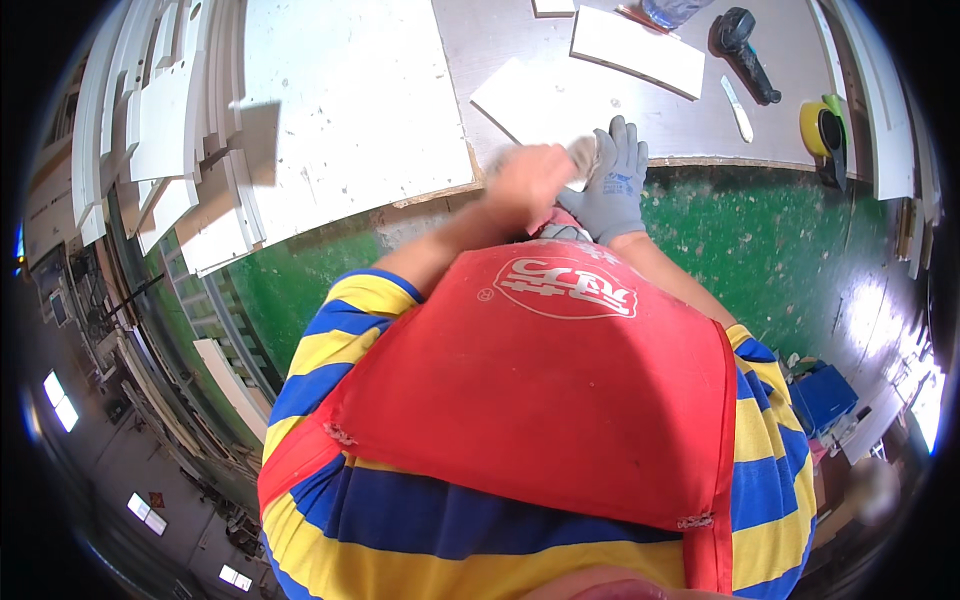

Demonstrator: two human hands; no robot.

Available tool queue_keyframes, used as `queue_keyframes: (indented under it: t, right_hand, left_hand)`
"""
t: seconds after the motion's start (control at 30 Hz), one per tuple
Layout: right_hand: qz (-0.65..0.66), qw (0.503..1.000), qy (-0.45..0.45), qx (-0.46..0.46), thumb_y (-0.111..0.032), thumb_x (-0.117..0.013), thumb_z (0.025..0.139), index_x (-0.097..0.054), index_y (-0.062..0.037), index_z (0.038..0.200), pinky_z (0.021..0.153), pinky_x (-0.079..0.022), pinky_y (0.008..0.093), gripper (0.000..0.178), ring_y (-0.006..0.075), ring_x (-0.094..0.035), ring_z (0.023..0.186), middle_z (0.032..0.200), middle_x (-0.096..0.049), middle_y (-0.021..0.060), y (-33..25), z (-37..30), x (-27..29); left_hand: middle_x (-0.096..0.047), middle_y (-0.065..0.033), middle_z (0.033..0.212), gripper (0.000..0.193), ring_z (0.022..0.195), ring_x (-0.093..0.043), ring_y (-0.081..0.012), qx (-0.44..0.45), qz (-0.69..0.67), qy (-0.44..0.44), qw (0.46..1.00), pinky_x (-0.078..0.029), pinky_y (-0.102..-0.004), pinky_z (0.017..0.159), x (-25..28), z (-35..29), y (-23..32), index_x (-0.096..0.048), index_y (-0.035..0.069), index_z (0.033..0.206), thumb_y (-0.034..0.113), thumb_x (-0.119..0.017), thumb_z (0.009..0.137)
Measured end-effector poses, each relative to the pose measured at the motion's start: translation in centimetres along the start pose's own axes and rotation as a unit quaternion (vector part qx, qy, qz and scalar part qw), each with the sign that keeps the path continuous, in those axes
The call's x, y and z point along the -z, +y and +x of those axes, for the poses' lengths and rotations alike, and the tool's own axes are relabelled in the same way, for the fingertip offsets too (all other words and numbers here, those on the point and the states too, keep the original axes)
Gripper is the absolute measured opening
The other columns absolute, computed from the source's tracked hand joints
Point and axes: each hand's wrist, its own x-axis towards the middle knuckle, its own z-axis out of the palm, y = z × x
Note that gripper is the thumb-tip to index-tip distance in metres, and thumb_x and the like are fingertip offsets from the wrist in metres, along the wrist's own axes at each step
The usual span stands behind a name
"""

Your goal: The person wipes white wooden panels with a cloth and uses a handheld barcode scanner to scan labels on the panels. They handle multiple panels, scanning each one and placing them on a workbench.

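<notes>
My left hand (533, 183) is bare, blurred by motion and curled into a fist in front of the red apron (540, 370). A blurred greyish-white thing (585, 155) shows at its fingers; its kind cannot be made out. Just right of it, my right hand (612, 190) wears a grey work glove and points away from me, fingers stretched out over the table's near edge. Between the wrists, at the apron's top, lies a partly hidden grey thing with dark lines (562, 232). Beyond both hands a white board (530, 95) lies on the worktable (690, 130).
Another white board (640, 50), a black handheld scanner (744, 55), a white-handled knife (737, 108) and a yellow-and-black round thing (822, 130) lie on the table. A large white panel (350, 90) and stacked white strips (165, 120) stand leftward. A blue bin (822, 398) sits at right.
</notes>
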Motion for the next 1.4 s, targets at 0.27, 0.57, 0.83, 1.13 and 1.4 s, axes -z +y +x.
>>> queue_keyframes:
  t: [0.27,0.57,0.83,1.13,1.4]
  right_hand:
    - [-0.003,1.0,-0.02,0.011,-0.046,-0.083,0.064,-0.039,0.0037,0.136,0.115,-0.014,0.0607,0.098,0.046,-0.024,0.142,0.149,-0.031,0.0296,-0.9,0.2,1.8]
    - [-0.011,1.0,-0.004,0.02,-0.045,-0.081,0.066,-0.037,0.0041,0.136,0.115,-0.016,0.0601,0.097,0.0466,-0.024,0.141,0.148,-0.031,0.0296,-0.7,0.2,1.3]
    - [-0.021,1.0,0.005,0.012,-0.044,-0.082,0.066,-0.037,0.0029,0.136,0.115,-0.015,0.0605,0.096,0.0472,-0.023,0.141,0.148,-0.03,0.0297,-0.9,-0.2,0.7]
    - [-0.01,0.999,0.003,0.031,-0.046,-0.078,0.068,-0.037,0.0037,0.136,0.116,-0.019,0.0572,0.094,0.047,-0.027,0.14,0.148,-0.032,0.0302,0.7,0.4,1.6]
    - [0.408,0.866,-0.208,-0.201,-0.053,-0.07,0.078,-0.058,0.0033,0.12,0.09,-0.047,0.0387,0.072,0.0275,-0.059,0.103,0.105,-0.062,0.015,2.7,3.3,7.9]
  left_hand:
    - [-0.057,-0.0172,0.093,0.009,0.087,-0.057,-0.0394,0.261,0.013,0.088,0.961,-0.048,-0.0466,0.077,3.2,4.1,-6.7,-0.06,0.003,0.092,0.008,-0.053,0.092]
    - [-0.058,-0.0149,0.095,0.011,0.092,-0.06,-0.0357,0.157,0.099,0.108,0.977,-0.05,-0.0447,0.078,2.0,5.9,-6.4,-0.062,0.003,0.094,0.006,-0.052,0.09]
    - [-0.055,-0.0134,0.096,0.018,0.092,-0.058,-0.0319,-0.028,0.02,-0.007,0.999,-0.05,-0.043,0.078,-1.3,1.9,0.0,-0.055,0.004,0.096,0.001,-0.052,0.079]
    - [-0.062,-0.0188,0.107,0.017,0.097,-0.06,-0.0382,0.319,0.079,0.207,0.922,-0.049,-0.0444,0.085,12.3,3.6,-12.0,-0.065,0.002,0.1,0.016,-0.056,0.095]
    - [-0.062,-0.0152,0.11,0.051,0.092,-0.06,-0.0245,0.313,-0.096,0.204,0.923,-0.05,-0.0359,0.083,11.7,4.9,-4.9,-0.052,-0.006,0.131,0.026,-0.065,0.095]
